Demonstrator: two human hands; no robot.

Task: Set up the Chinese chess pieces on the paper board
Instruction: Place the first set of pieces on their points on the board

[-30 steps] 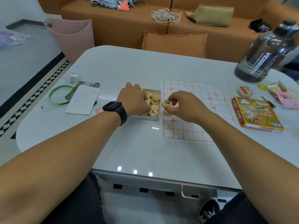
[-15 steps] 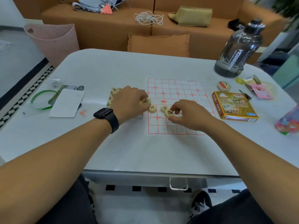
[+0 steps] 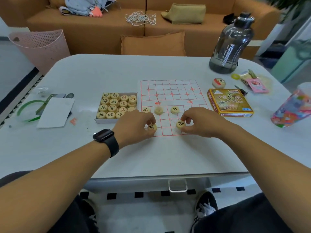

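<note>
On the near rows of the paper board (image 3: 170, 98), two round wooden pieces were in hand: the left piece (image 3: 152, 127) sat at the board's near left edge under the left hand (image 3: 134, 126), whose fingers curled down over its far rim and pinched it, and the right piece (image 3: 180, 124) lay nearer the middle of the near rows, pinched at its right edge by the thumb and fingertips of the right hand (image 3: 202, 122). Such discs looked light, stiff and smooth-faced, so they would likely slide easily on paper and were best taken by the rim between thumb and forefinger, leaving the inked character face up. The thin board itself seemed liable to shift or crease if a piece was dragged instead of lifted. Just beyond the hands, three more pieces stood in a row below the river line: one (image 3: 146, 109) at the left edge, one (image 3: 158, 110) beside it and one (image 3: 175, 110) further right, all apart from both hands. Left of the board, touching its edge, the open tray (image 3: 107, 121) held the remaining pieces packed in rows. Further out on the counter (image 3: 101, 73) lay the yellow game box (image 3: 229, 102) to the right, a dark water bottle (image 3: 231, 44) behind it, and a white paper sheet (image 3: 55, 112) far left.
</note>
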